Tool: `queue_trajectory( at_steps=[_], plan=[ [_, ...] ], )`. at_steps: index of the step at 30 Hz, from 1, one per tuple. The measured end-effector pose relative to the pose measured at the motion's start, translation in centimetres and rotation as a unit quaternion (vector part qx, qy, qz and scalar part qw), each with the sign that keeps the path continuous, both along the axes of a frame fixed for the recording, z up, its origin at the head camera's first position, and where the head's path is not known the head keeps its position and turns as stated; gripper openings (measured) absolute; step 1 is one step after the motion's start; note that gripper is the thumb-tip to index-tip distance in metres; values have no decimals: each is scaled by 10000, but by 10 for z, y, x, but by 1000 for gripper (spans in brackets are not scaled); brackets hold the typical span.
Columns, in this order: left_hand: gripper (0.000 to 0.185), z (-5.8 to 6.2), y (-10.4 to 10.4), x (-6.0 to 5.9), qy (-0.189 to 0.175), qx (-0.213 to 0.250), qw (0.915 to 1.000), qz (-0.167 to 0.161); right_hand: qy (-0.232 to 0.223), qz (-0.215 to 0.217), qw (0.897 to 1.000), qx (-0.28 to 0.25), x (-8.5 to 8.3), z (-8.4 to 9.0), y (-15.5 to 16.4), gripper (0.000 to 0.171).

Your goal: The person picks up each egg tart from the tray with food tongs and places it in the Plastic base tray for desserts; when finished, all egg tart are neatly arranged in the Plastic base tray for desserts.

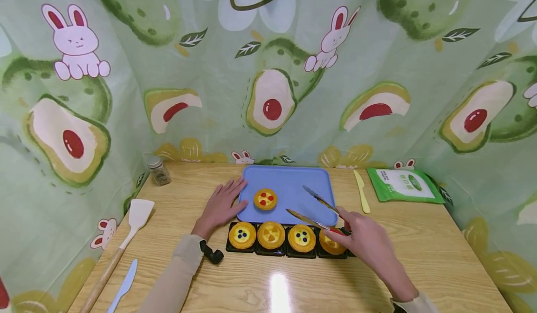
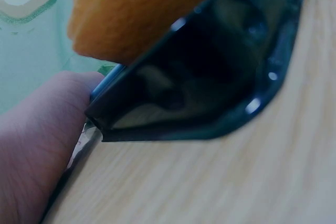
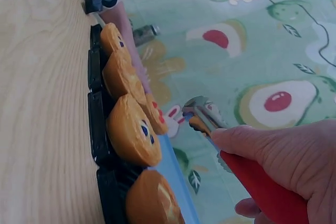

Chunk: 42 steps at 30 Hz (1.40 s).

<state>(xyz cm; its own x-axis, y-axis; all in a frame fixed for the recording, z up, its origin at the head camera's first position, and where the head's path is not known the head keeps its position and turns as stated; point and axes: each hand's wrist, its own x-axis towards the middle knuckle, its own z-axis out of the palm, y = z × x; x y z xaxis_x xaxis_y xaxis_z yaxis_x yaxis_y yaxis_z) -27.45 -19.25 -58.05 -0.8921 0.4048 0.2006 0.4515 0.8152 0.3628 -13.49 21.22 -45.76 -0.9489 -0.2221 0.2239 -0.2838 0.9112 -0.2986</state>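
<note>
My left hand rests at the left side of a blue tray, fingers spread and touching its edge. One egg tart with red toppings sits on the tray's left part. In my right hand are metal tongs with red handles. Their arms stand apart over the right part of the tray, with nothing between the tips. Along the tray's front edge runs a row of tarts in black holders; one blueberry-topped tart is near the tongs, and another tart lies partly hidden beneath them.
On the left lie a white spatula with a wooden handle and a light blue knife. A small jar stands at the back left. At the back right are a yellow knife and a green-and-white packet.
</note>
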Motion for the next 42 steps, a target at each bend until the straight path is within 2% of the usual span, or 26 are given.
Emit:
queue_trajectory(
  at_steps=[8,13,17,25,34,42],
  plan=[
    [74,-1,0,-1,-148,-130,9998,36,37,451,9988,182,-23,0,-26,43],
    [73,-1,1,-1,-99,-111,9999,-5,-137,612,9974,362,-36,0,-39,46],
    [73,-1,2,-1,-67,-110,9999,-45,-319,567,9964,538,-45,-3,-49,46],
    [74,-3,2,-3,-13,-182,9998,-115,-755,536,9938,621,-55,-9,-66,65],
    [74,-3,2,-6,18,-161,9998,-93,-675,533,9938,708,-64,-14,-73,63],
    [73,-3,-3,-3,-16,-134,9999,-46,-779,568,9927,729,-68,-18,-84,64]
  ],
)
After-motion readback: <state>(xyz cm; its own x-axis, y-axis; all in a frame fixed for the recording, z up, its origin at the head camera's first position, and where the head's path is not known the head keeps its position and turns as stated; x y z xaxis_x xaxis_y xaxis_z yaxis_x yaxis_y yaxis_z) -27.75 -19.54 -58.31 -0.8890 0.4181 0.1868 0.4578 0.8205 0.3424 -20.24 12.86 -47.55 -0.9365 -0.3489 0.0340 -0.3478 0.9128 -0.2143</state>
